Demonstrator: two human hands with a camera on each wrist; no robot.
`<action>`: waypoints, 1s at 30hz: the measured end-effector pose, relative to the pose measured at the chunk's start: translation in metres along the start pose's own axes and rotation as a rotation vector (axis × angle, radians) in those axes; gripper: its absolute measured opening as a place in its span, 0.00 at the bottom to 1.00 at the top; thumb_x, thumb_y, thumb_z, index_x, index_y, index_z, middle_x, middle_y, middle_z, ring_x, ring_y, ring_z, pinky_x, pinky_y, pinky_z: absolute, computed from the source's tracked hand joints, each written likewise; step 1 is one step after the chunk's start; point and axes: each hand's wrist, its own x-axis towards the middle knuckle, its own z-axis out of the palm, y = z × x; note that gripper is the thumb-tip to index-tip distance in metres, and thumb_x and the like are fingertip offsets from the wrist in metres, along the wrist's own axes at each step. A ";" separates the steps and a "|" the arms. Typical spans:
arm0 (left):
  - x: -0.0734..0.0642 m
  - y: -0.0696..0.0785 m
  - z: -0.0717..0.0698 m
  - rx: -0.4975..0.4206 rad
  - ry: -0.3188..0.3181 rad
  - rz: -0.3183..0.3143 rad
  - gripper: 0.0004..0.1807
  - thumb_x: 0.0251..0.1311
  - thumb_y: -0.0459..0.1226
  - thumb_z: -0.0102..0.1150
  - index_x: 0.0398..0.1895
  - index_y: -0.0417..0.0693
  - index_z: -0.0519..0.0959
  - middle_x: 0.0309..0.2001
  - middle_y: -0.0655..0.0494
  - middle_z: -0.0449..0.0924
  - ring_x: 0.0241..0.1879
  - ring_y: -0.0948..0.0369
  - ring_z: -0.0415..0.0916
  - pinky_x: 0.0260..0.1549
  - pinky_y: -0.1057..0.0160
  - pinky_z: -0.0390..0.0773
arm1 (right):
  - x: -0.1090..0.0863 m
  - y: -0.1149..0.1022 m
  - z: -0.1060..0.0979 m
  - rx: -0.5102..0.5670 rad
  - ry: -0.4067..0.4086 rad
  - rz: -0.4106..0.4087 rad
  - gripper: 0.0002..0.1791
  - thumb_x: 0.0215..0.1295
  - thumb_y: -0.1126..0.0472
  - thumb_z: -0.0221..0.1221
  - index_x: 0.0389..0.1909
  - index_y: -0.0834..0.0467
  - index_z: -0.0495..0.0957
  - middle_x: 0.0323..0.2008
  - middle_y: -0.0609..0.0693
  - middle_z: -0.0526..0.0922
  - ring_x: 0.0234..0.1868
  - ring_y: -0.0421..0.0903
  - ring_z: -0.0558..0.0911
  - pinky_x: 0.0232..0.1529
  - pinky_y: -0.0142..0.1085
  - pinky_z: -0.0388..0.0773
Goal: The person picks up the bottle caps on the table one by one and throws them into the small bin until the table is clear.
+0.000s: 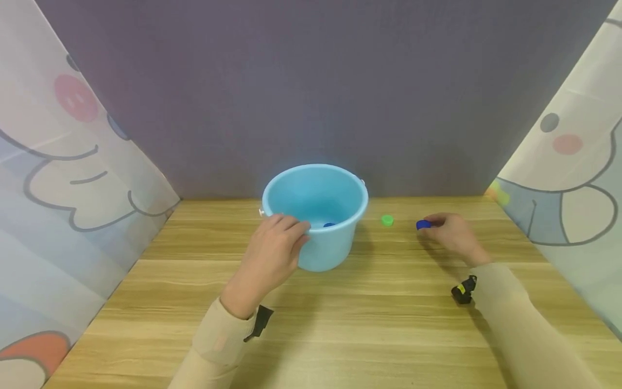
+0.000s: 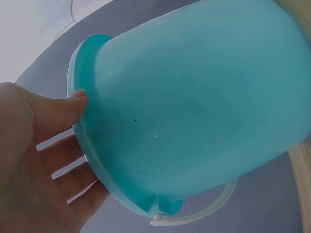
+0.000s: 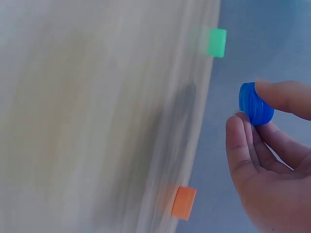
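A light blue bucket (image 1: 324,246) stands upright on the wooden table, with a blue cap (image 1: 329,225) partly visible inside it. My left hand (image 1: 272,248) holds the near-left part of its rim; in the left wrist view the thumb lies on the outside and the fingers reach behind the rim. To the right of the bucket, my right hand (image 1: 454,235) pinches a blue bottle cap (image 3: 256,104) between thumb and fingers, raised off the table. A green cap (image 1: 387,220) lies on the table between the bucket and that hand.
An orange cap (image 3: 184,203) sits on the table in the right wrist view; the head view does not show it. The bucket's white handle (image 2: 204,211) hangs along its side. A dark grey panel (image 1: 316,81) rises behind the table (image 1: 369,335), with printed curtains (image 1: 573,178) at both sides.
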 end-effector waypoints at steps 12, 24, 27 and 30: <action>-0.001 0.000 0.000 -0.007 0.005 0.004 0.08 0.60 0.30 0.69 0.43 0.41 0.86 0.37 0.51 0.85 0.40 0.51 0.78 0.44 0.55 0.78 | -0.001 -0.014 0.013 0.122 0.004 0.005 0.32 0.69 0.54 0.65 0.65 0.70 0.72 0.56 0.68 0.79 0.55 0.62 0.79 0.55 0.52 0.77; -0.002 -0.001 -0.001 0.002 0.001 -0.001 0.08 0.60 0.30 0.69 0.43 0.41 0.86 0.38 0.51 0.85 0.41 0.50 0.78 0.45 0.54 0.78 | -0.003 -0.027 0.021 0.268 -0.023 0.032 0.35 0.68 0.49 0.66 0.68 0.66 0.71 0.62 0.67 0.76 0.61 0.61 0.77 0.60 0.50 0.74; -0.001 -0.001 -0.001 0.005 0.001 0.001 0.09 0.60 0.30 0.69 0.44 0.41 0.86 0.38 0.51 0.85 0.41 0.50 0.78 0.45 0.54 0.78 | -0.004 -0.032 0.020 0.314 -0.028 0.034 0.35 0.69 0.49 0.65 0.69 0.65 0.70 0.63 0.66 0.75 0.62 0.61 0.75 0.63 0.52 0.72; -0.001 0.000 -0.001 0.003 0.001 0.003 0.09 0.61 0.30 0.69 0.44 0.41 0.86 0.38 0.51 0.85 0.41 0.50 0.78 0.45 0.54 0.78 | -0.006 -0.037 0.019 0.360 -0.035 0.032 0.35 0.69 0.49 0.65 0.70 0.64 0.69 0.64 0.65 0.74 0.64 0.60 0.73 0.66 0.54 0.68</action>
